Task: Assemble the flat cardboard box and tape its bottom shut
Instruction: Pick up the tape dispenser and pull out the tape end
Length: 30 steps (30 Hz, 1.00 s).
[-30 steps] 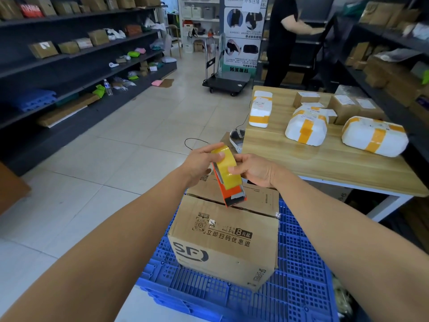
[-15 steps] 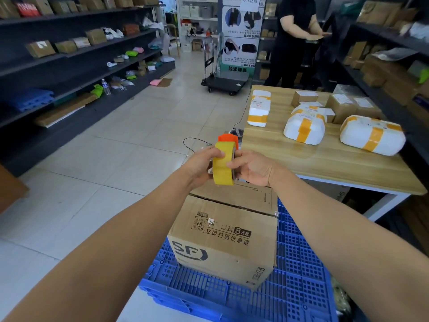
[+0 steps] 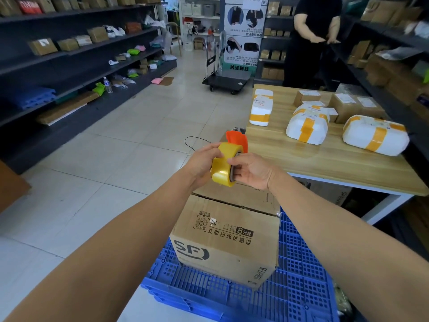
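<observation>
A brown cardboard box (image 3: 227, 242) with SF print stands erected on a blue plastic pallet (image 3: 299, 282), its top flaps folded shut with a seam across. Above the box I hold a yellow tape roll (image 3: 224, 166) on an orange dispenser (image 3: 236, 139). My left hand (image 3: 204, 161) grips the roll's left side. My right hand (image 3: 253, 169) holds its right side, fingers at the core. The orange end points up and away from me.
A wooden table (image 3: 325, 159) to the right carries several white taped parcels (image 3: 306, 127) and small cartons. Dark shelves (image 3: 69, 66) line the left wall. A person in black (image 3: 313, 43) stands at the back beside a platform trolley (image 3: 226, 80). Tiled floor lies to the left.
The dispenser has been turned over in my hands: its orange end pointed down at the box a second ago and now points up. Both hands rose slightly.
</observation>
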{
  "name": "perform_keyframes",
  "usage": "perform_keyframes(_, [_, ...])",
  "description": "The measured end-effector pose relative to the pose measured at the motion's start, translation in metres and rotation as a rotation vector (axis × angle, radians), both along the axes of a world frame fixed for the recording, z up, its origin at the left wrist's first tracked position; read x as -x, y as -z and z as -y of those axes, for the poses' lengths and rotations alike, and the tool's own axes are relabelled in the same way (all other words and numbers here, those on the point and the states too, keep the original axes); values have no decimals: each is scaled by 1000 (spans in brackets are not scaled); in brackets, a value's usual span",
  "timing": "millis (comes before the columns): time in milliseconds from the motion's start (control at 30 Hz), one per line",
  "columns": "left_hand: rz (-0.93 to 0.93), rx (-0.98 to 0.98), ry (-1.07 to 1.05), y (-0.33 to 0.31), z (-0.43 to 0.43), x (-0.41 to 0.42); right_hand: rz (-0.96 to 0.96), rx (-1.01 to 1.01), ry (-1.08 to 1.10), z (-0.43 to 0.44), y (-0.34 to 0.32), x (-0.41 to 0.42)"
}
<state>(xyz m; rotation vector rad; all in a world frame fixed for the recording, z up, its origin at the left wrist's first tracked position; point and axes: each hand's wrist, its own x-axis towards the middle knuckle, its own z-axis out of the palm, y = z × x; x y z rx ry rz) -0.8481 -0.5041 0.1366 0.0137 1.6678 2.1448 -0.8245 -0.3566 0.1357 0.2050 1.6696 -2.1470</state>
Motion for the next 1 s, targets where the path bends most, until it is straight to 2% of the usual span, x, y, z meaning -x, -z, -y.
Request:
perform_keyframes(267, [-86, 101, 175, 0, 3, -6, 93, 47, 224, 5, 0, 0])
perform_keyframes(367, [-91, 117, 151, -1, 0, -6, 107, 56, 274, 8, -2, 2])
perform_keyframes(467, [-111, 176, 48, -2, -5, -4, 142, 153, 387, 11, -7, 7])
perform_keyframes(667, [-160, 311, 131, 4, 1, -10, 173, 373, 611, 1, -19, 15])
perform_keyframes(833, [-80, 193, 134, 0, 3, -6, 170, 422, 652, 0, -22, 17])
perform_keyframes(1000, [-66, 240, 72, -14, -14, -6, 105, 300, 481, 7, -30, 13])
